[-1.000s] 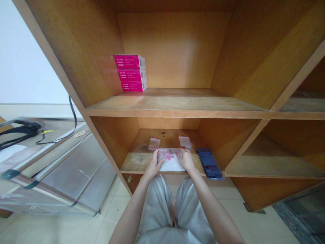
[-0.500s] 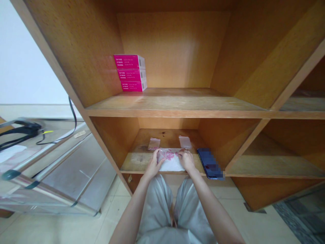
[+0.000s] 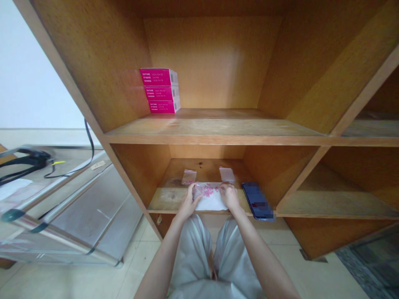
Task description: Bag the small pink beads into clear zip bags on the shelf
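Many pink pieces (image 3: 208, 190) seem in handling, lower centre. Your left hand (image 3: 188, 202) grips a clear bag (image 3: 198, 189); what the right hand (image 3: 230, 197) holds, I cannot tell. Next probably needs a steady bag.

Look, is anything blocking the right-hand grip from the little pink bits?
Nothing visible. The right-hand grip is at the white paper, beside the pink bits; the clear bag is on their left.

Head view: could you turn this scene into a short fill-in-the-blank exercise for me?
On the upper shelf, ____ pink boxes are stacked.
The phone lies to the ____ of the white sheet.
The small pieces between the left hand and right hand are ____ in colour.
Missing words: three; right; pink.
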A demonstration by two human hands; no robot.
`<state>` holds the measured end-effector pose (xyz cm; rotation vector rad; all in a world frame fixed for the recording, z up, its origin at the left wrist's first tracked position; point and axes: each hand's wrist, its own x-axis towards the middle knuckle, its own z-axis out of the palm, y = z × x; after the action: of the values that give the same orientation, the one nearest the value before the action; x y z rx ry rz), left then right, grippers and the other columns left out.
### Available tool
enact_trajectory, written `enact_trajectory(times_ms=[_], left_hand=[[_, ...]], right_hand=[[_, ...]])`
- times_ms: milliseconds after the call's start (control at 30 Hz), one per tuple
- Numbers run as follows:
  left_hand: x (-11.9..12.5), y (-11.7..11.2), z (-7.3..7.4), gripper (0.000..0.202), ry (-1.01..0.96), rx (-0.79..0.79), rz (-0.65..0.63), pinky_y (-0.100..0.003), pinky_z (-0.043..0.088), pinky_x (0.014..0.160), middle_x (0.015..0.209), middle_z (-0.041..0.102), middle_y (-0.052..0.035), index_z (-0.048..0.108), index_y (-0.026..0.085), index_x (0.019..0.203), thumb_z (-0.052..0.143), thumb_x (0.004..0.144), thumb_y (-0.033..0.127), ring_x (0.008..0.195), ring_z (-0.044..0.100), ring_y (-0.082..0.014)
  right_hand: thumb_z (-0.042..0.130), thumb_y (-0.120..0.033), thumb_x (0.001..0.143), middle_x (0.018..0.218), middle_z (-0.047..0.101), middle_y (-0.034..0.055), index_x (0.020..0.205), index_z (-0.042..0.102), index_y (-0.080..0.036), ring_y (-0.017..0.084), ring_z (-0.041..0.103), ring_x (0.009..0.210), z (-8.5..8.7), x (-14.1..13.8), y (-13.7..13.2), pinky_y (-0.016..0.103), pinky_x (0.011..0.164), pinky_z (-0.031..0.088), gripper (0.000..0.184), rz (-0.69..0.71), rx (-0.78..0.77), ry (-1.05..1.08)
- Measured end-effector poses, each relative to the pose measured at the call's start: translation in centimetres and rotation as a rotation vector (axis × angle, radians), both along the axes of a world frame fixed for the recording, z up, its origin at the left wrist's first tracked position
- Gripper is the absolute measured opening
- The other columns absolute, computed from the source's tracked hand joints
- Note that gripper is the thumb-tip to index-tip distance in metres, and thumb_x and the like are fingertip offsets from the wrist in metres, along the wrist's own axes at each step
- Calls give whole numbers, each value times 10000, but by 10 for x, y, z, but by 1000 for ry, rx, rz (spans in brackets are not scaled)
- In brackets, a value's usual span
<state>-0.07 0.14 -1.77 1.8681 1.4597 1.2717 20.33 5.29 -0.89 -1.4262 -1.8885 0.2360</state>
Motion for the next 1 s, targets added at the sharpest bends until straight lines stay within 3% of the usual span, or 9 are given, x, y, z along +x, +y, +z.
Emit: enact_trajectory(times_ms=[100,200,333,600,767,1000], left_hand=[[0,0,0,552,-1,7,-2,-371,269,1003,1285,382,-115,247,193,1270,479,796,358,1200,354,-200],[1,0,1,544,-14,15,-6,-378,275,999,1272,393,-111,253,196,1265,480,796,352,1191,366,-202],[2,0,3,522,-22,14,-21,-393,276,997,1272,395,-112,272,199,1254,477,797,345,1189,372,-211],[1,2,1,529,-42,42,-50,-405,283,996,1274,394,-120,270,191,1259,482,795,330,1190,371,-218],[1,1,1,511,-2,61,-15,-416,287,986,1260,410,-117,284,199,1259,474,798,311,1176,384,-223],[3,-1,6,505,-62,116,-30,-382,303,980,1232,427,-102,320,203,1224,516,774,319,1162,398,-209]], right_hand=[[450,-216,774,841,626,97,833,587,-146,192,564,809,10,-5,-2,312,765,411,165,-41,62,230],[439,-253,786,843,618,77,858,553,-150,174,566,790,25,-16,-7,297,742,425,170,15,88,452],[455,-271,794,849,613,57,853,550,-169,161,561,821,44,-37,-17,293,770,422,151,129,85,538],[452,-310,832,865,624,56,739,641,-190,155,545,864,60,-58,-30,296,801,397,242,396,51,288],[530,-315,790,875,619,55,788,659,-194,148,558,836,58,-54,-35,281,765,407,177,444,17,211],[523,-246,787,755,634,35,702,626,-180,144,570,738,58,-49,-34,255,691,419,149,480,-56,151]])
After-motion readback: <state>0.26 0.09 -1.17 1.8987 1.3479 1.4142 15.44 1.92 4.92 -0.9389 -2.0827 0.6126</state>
